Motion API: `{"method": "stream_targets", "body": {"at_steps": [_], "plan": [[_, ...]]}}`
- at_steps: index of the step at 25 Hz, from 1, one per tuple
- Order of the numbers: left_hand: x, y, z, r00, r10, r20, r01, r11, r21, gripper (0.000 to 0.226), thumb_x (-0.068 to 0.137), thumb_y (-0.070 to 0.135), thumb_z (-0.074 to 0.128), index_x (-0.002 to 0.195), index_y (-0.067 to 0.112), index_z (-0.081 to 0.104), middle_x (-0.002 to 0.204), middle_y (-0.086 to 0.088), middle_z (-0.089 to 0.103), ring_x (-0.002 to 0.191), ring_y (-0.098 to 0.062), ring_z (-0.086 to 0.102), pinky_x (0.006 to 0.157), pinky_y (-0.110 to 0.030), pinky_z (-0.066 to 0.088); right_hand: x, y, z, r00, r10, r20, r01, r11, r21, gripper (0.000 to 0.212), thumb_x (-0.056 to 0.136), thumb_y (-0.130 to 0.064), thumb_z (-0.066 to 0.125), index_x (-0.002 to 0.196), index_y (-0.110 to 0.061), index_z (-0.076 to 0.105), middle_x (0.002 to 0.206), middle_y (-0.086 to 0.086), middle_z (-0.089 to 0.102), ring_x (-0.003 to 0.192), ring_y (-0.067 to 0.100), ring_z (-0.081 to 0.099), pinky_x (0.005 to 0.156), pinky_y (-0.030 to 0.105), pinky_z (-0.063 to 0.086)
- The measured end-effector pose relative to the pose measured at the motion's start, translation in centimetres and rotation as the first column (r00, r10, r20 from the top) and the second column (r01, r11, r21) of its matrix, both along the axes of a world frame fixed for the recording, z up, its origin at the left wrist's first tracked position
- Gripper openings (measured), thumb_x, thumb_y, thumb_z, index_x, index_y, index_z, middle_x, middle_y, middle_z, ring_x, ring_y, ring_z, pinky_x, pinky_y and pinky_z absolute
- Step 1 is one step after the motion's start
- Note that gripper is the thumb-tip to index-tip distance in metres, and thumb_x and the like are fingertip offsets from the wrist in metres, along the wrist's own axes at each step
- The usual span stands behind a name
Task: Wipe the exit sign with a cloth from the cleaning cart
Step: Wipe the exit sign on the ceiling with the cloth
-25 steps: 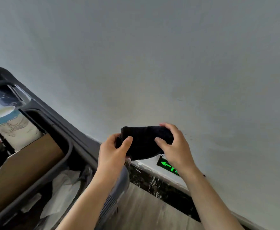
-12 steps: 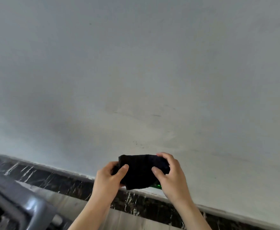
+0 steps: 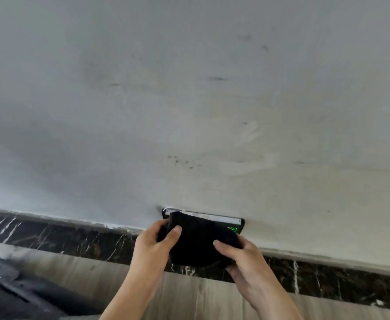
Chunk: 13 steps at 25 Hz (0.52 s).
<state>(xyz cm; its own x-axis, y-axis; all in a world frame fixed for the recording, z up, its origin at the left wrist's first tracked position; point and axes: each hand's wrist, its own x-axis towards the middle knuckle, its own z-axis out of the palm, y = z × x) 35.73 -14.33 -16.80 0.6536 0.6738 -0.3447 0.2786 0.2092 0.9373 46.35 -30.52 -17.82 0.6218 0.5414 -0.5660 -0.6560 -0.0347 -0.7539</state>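
There is one big wall [image 3: 189,100], pale and a bit marked. Low on it runs one dark strip [image 3: 62,236] with white streaks, and under that is the wood floor [image 3: 201,299]. A dark thing sits in the bottom left corner, too blurry to name.

There is one sign [image 3: 232,224] low on the wall, just above the strip. It looks hard and flat, with a shiny top edge and small green lights. It is fixed there, so I think it needs only a soft push, not a grip.

There is one cloth [image 3: 196,241]. It is black, soft and floppy, and looks light. It covers most of the sign, but I cannot tell if it touches it. It will bunch up, so folding it into a pad and holding both ends seems best.

Two hands hold it. The left hand [image 3: 152,248] fingers [image 3: 174,230] pinch the left end. The right hand [image 3: 247,257] fingers [image 3: 221,247] pinch the right end.
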Motion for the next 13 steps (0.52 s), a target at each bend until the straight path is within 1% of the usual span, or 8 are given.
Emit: {"method": "stream_targets", "body": {"at_steps": [2,3,4,5,7,8,11,13], "plan": [[1.1,0.9,-4.3,0.999,-0.039,-0.004,0.039,0.999,-0.025,0.012,0.093,0.012,0.067,0.097,0.020,0.074,0.089,-0.001,0.079,0.084,-0.014,0.075,0.062,-0.019,0.059,1.0,0.5,-4.3,0.998,-0.037,-0.049,0.039,0.998,0.041,0.051,0.058,-0.008,0.079,0.108,-0.006,0.068,0.101,0.012,0.077,0.092,0.024,0.073,0.078,0.034,0.051],[1.7,1.4,-6.6,0.998,-0.067,-0.008,0.066,0.998,-0.023,0.011,0.094,0.013,0.066,0.098,0.021,0.074,0.090,-0.001,0.079,0.085,-0.014,0.074,0.063,-0.019,0.059,1.4,0.8,-6.6,0.997,-0.055,-0.054,0.058,0.997,0.058,0.051,0.059,-0.009,0.078,0.109,-0.007,0.068,0.102,0.012,0.077,0.093,0.023,0.073,0.078,0.034,0.051],[2.3,1.9,-8.8,0.996,-0.092,-0.014,0.092,0.996,-0.010,0.011,0.094,0.015,0.066,0.099,0.021,0.073,0.091,0.000,0.079,0.087,-0.014,0.074,0.066,-0.022,0.060,2.0,1.2,-8.7,0.997,-0.063,-0.049,0.066,0.995,0.072,0.050,0.061,-0.009,0.077,0.110,-0.008,0.067,0.103,0.011,0.077,0.094,0.023,0.073,0.078,0.033,0.051],[2.9,2.4,-11.0,0.993,-0.114,-0.025,0.114,0.993,0.007,0.010,0.094,0.017,0.066,0.101,0.021,0.073,0.092,0.000,0.079,0.089,-0.015,0.074,0.072,-0.027,0.061,2.4,1.6,-10.7,0.997,-0.068,-0.039,0.071,0.994,0.080,0.048,0.063,-0.011,0.077,0.110,-0.010,0.067,0.104,0.010,0.076,0.095,0.023,0.072,0.078,0.033,0.051],[3.9,3.2,-14.9,0.987,-0.156,-0.026,0.157,0.987,0.033,0.012,0.094,0.020,0.066,0.105,0.019,0.072,0.094,-0.001,0.078,0.091,-0.016,0.074,0.081,-0.039,0.060,3.2,2.5,-14.5,0.996,-0.088,-0.030,0.091,0.990,0.104,0.047,0.065,-0.012,0.076,0.111,-0.011,0.067,0.106,0.010,0.076,0.097,0.024,0.072,0.078,0.036,0.053],[4.3,3.6,-16.6,0.985,-0.168,-0.030,0.169,0.984,0.049,0.014,0.094,0.022,0.066,0.107,0.019,0.071,0.095,-0.001,0.078,0.091,-0.016,0.074,0.084,-0.042,0.059,3.5,2.9,-16.1,0.994,-0.102,-0.037,0.106,0.986,0.127,0.047,0.065,-0.011,0.077,0.111,-0.010,0.068,0.107,0.012,0.075,0.098,0.026,0.072,0.078,0.038,0.054],[5.1,4.9,-20.6,0.984,-0.174,-0.022,0.176,0.982,0.064,0.015,0.095,0.023,0.065,0.108,0.018,0.071,0.096,0.000,0.078,0.092,-0.015,0.073,0.087,-0.045,0.059,3.9,4.1,-20.1,0.987,-0.093,-0.132,0.122,0.964,0.235,0.037,0.066,-0.004,0.075,0.103,-0.007,0.074,0.110,0.018,0.074,0.099,0.031,0.071,0.076,0.038,0.060],[5.2,5.8,-22.9,0.983,-0.186,0.007,0.185,0.982,0.040,0.016,0.096,0.024,0.064,0.109,0.017,0.070,0.098,-0.001,0.077,0.093,-0.016,0.073,0.087,-0.045,0.059,3.7,5.0,-22.4,0.975,-0.074,-0.210,0.141,0.936,0.322,0.033,0.070,-0.004,0.073,0.102,-0.006,0.075,0.115,0.020,0.071,0.103,0.034,0.069,0.079,0.040,0.060]]}}
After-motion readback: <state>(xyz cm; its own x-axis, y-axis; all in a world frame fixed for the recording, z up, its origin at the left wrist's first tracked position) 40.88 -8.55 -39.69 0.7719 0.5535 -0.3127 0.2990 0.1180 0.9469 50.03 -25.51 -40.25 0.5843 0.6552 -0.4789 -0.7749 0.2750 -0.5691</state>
